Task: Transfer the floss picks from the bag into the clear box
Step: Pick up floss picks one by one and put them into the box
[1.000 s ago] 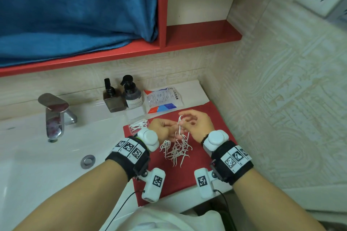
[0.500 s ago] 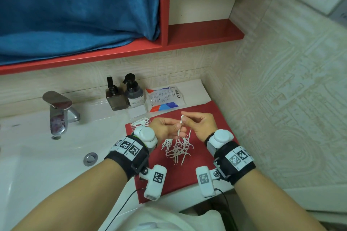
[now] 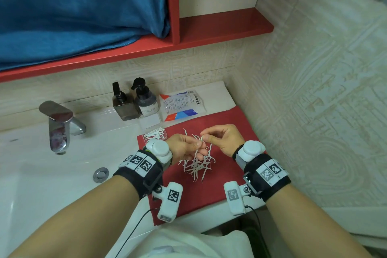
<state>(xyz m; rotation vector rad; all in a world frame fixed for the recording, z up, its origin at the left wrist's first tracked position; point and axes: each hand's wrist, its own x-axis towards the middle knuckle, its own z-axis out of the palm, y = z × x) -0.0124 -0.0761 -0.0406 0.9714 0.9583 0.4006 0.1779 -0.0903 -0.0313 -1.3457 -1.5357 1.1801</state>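
Head view: both hands work above a loose pile of floss picks [image 3: 198, 165] on a red mat [image 3: 230, 123] on the desk. The right hand [image 3: 226, 139] pinches one pick at its head; the left hand [image 3: 185, 148] has its fingers curled round a few picks by their handles. The clear box [image 3: 155, 134], far left of the mat, already holds a small bunch. One bag [image 3: 181, 104] lies flat beyond. The picks look light, thin, springy and prone to tangle; the handle seems the best place to grip. The pile is too tangled to count.
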